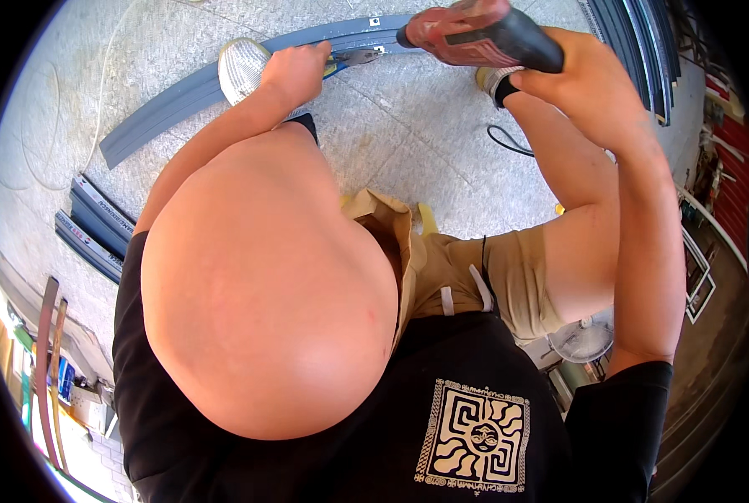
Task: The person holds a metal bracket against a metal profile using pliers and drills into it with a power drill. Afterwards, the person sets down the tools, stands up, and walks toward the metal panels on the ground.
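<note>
My right hand point(588, 88) is closed around the grip of a red and black power drill point(479, 35). The drill's nose points left, over a long grey channel strip point(169, 98) that lies on the floor. Pliers point(359, 57) with blue and yellow handles are in my left hand point(293, 74), their jaws resting at a small light-coloured piece on the strip. My left index finger stretches along the strip's edge. A silvery-white shoe point(242, 69) of mine stands on the strip beside that hand. The drill's bit cannot be made out.
Dark profiles lie stacked at the upper right point(634, 54), and shorter profiles point(98, 222) at the left. A black cable loop point(508, 142) lies on the pale floor point(408, 142) between my legs. A fan point(582, 339) and a white frame point(699, 277) are at the right.
</note>
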Action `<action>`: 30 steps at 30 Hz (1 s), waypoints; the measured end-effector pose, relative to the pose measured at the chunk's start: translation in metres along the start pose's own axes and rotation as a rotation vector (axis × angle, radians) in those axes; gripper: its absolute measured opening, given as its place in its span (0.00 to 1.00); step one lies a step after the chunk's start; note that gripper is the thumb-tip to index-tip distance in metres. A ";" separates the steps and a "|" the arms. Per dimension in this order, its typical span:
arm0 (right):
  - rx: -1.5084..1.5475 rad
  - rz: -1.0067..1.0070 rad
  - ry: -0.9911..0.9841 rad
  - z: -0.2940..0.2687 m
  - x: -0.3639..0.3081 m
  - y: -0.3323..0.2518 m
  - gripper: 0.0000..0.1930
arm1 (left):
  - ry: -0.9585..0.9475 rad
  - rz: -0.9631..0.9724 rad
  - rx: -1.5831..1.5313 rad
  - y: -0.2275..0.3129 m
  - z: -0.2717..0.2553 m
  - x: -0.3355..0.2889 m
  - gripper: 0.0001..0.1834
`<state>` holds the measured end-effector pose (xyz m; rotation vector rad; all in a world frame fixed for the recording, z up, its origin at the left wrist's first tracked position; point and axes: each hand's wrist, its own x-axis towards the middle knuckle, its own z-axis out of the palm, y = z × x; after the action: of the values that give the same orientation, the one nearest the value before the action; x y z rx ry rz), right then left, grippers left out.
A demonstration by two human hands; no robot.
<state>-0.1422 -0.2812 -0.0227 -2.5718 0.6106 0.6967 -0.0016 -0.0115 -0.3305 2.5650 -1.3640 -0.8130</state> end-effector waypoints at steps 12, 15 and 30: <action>0.255 0.364 0.584 -0.069 -0.142 0.113 0.19 | 0.013 0.035 0.019 0.005 -0.006 0.003 0.13; 0.434 0.480 0.732 -0.040 -0.143 0.121 0.18 | 0.018 0.029 0.047 0.003 -0.009 -0.002 0.13; 0.868 0.694 0.798 -0.033 -0.152 0.219 0.23 | -0.007 0.014 0.095 0.006 -0.015 -0.002 0.12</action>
<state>-0.3591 -0.4305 0.0290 -1.6831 1.6444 -0.4343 0.0005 -0.0156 -0.3146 2.6229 -1.4548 -0.7735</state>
